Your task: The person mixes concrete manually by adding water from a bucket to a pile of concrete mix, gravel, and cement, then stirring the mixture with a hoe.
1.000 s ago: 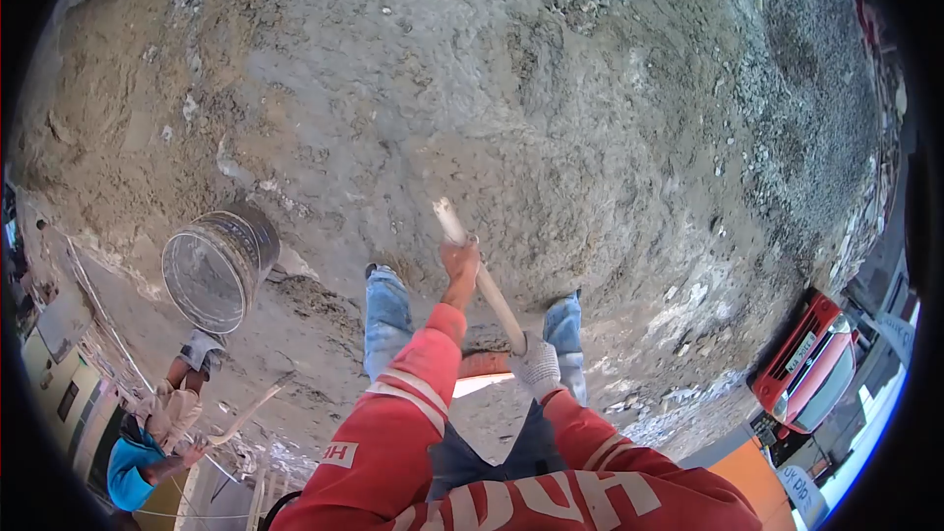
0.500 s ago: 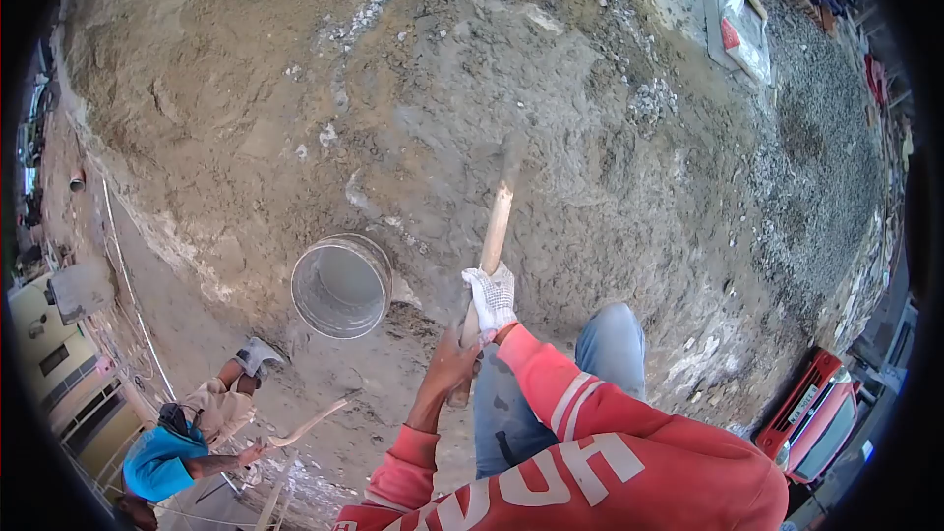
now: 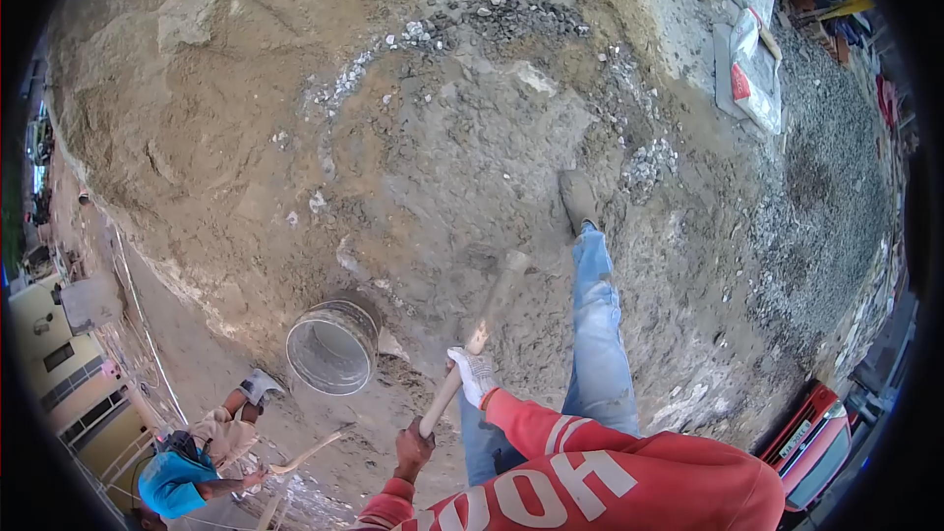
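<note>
Both my hands are closed around a long wooden-handled tool (image 3: 442, 401) that slants up and away over grey, wet-looking ground. My left hand (image 3: 414, 450), bare, grips the handle near its lower end. Higher up, my right hand (image 3: 474, 377) wears a white knitted glove and wraps the handle. The tool's far end is blurred and low against the grey mix (image 3: 472, 177), so its head cannot be made out. To the left of my hands stands a mud-coated bucket (image 3: 332, 346) with pale liquid or residue inside.
My boot (image 3: 578, 202) is planted on the mix. Sandy soil (image 3: 187, 138) lies left, dark gravel (image 3: 831, 197) right, near a bag (image 3: 755, 79). A person in a blue shirt (image 3: 175, 480) holds a wooden handle (image 3: 310, 450) at lower left. A red vehicle (image 3: 811, 442) stands lower right.
One leg has stepped forward onto the grey mix. The tool has been drawn down toward me, and my hands have moved lower left and farther apart along its handle.
</note>
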`<state>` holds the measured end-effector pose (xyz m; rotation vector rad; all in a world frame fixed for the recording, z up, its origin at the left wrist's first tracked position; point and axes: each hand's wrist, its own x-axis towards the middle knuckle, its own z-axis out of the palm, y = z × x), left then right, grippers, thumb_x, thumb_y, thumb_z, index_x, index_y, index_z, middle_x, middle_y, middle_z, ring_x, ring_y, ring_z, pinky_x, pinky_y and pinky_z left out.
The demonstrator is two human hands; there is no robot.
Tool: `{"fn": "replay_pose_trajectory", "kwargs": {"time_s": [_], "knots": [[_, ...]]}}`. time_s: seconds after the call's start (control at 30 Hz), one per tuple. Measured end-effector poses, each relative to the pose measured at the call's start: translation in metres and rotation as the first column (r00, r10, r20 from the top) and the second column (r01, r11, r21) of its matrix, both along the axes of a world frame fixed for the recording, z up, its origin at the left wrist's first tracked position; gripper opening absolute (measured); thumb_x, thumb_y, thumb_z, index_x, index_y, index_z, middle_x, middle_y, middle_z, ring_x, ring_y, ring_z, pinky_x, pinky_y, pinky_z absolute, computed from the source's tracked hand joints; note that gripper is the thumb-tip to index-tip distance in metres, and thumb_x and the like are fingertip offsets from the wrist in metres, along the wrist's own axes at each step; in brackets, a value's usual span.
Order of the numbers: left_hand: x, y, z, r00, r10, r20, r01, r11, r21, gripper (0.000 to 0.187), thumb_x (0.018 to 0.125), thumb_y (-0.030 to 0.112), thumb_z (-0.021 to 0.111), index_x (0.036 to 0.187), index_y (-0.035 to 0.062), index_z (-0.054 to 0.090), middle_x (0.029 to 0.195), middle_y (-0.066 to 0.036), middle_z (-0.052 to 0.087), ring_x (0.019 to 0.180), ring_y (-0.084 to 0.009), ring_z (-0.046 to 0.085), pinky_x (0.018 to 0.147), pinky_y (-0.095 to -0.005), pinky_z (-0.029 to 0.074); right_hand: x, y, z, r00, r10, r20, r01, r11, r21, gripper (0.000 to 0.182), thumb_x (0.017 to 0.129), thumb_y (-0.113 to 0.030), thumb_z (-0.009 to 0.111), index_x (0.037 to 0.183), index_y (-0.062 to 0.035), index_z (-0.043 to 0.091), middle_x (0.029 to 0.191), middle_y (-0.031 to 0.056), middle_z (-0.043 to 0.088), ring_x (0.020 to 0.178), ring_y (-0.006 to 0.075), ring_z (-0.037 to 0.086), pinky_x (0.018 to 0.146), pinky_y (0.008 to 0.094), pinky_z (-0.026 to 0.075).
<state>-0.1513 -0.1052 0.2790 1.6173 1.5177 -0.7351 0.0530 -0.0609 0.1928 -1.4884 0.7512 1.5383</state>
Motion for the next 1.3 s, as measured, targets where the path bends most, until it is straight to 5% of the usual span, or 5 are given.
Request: {"fn": "replay_pose_trajectory", "kwargs": {"time_s": [0.27,0.53,0.97,1.1,1.3], "knots": [[0.384,0.151,-0.146,0.787,0.28,0.55,-0.41,0.903,0.128,0.029,0.074,0.002,0.066,0.102,-0.0019,0.06,0.085,-0.02,0.065,0.078,-0.0344,0.066,0.07,-0.039,0.051,0.363,0.24,-0.026,0.918,0.016,0.397,-0.201,0.88,0.431,0.023,0.08,-0.01,0.067,0.096,-0.0009,0.053,0.071,0.0028,0.055,0.057,0.0123,0.055,0.052,0.0283,0.047],[0.639,0.406,-0.238,0.566,0.455,0.687,-0.618,0.786,-0.012,0.036,0.074,0.013,0.072,0.103,-0.0034,0.058,0.099,-0.026,0.065,0.098,-0.0419,0.061,0.083,-0.0463,0.049,0.552,0.457,-0.194,-0.101,0.346,0.933,-0.684,0.656,-0.318,0.062,0.072,-0.036,0.073,0.115,0.004,0.053,0.1,0.0257,0.065,0.095,0.0396,0.064,0.081,0.0423,0.052],[0.454,0.236,-0.248,0.797,0.478,0.37,-0.496,0.867,-0.052,0.05,0.074,0.016,0.072,0.116,-0.0017,0.051,0.107,-0.025,0.063,0.102,-0.0415,0.059,0.088,-0.0468,0.048,0.361,0.266,-0.231,0.022,0.613,0.79,-0.591,0.645,-0.484,0.046,0.076,-0.03,0.071,0.1,0.0052,0.055,0.094,0.0274,0.064,0.092,0.0419,0.062,0.078,0.0452,0.05],[0.367,0.152,-0.202,0.829,0.492,0.265,-0.464,0.871,-0.164,0.067,0.075,0.015,0.071,0.133,-0.0017,0.042,0.112,-0.027,0.06,0.105,-0.0446,0.055,0.093,-0.0485,0.044,0.277,0.157,-0.197,0.71,0.422,0.564,-0.482,0.875,-0.047,0.027,0.073,-0.014,0.074,0.087,0.003,0.058,0.071,0.0096,0.06,0.063,0.0172,0.054,0.061,0.0358,0.047],[0.287,0.072,-0.148,0.919,0.348,0.182,-0.333,0.936,-0.112,0.062,0.076,0.016,0.069,0.13,-0.0027,0.044,0.106,-0.031,0.06,0.099,-0.0455,0.058,0.089,-0.0492,0.047,0.195,0.064,-0.132,0.867,0.317,0.383,-0.273,0.948,-0.165,0.029,0.073,-0.011,0.074,0.096,-0.0021,0.058,0.076,0.0028,0.059,0.069,0.0136,0.056,0.064,0.0309,0.047]]}}
